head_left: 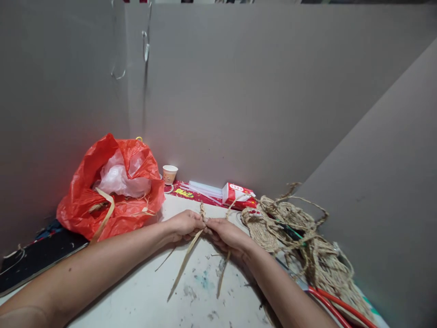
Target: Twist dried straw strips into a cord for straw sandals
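Close together over the middle of the white table, my left hand (187, 224) and my right hand (223, 231) both pinch a braided straw cord (202, 210). Its plaited end points away from me, above my fingertips. Loose flat straw strands hang toward me: a broad strand (186, 266) below my fingertips and another strand (223, 275) under my right hand. A thin cord (232, 205) runs from near my right hand toward the tissue pack. Where the strands cross is hidden by my fingers.
A red plastic bag (82, 200) stands at left, a paper cup (170, 174) behind it. Clear plastic strips (205, 189) and a red tissue pack (237, 193) lie at the back. Coiled braided rope (327, 259) and red-handled tool (334, 303) occupy the right; grey partitions (239, 91) enclose the table (136, 291).
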{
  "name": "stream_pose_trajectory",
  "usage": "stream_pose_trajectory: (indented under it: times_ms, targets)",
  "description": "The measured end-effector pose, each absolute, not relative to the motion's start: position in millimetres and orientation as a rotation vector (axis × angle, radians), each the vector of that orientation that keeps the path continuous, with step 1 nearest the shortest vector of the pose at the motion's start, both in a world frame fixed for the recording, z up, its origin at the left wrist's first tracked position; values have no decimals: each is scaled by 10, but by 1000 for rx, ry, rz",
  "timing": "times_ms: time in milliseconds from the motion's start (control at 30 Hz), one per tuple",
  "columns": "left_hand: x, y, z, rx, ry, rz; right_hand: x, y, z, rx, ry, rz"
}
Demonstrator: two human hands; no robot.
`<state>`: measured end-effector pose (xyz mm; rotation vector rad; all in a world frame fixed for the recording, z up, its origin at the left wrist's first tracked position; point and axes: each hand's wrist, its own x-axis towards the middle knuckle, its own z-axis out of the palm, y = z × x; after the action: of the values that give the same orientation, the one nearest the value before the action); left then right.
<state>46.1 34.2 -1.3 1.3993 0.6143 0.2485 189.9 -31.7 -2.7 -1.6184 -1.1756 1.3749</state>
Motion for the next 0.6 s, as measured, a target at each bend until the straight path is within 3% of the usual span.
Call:
stream_pose_trajectory:
  times_ms: [300,600]
  targets:
    - [378,389,142,1684,701,128,1955,-279,-97,-1366,-966,1596]
    - [-348,43,766,2188,866,-140,2016,-279,-112,-1263,-897,1638]
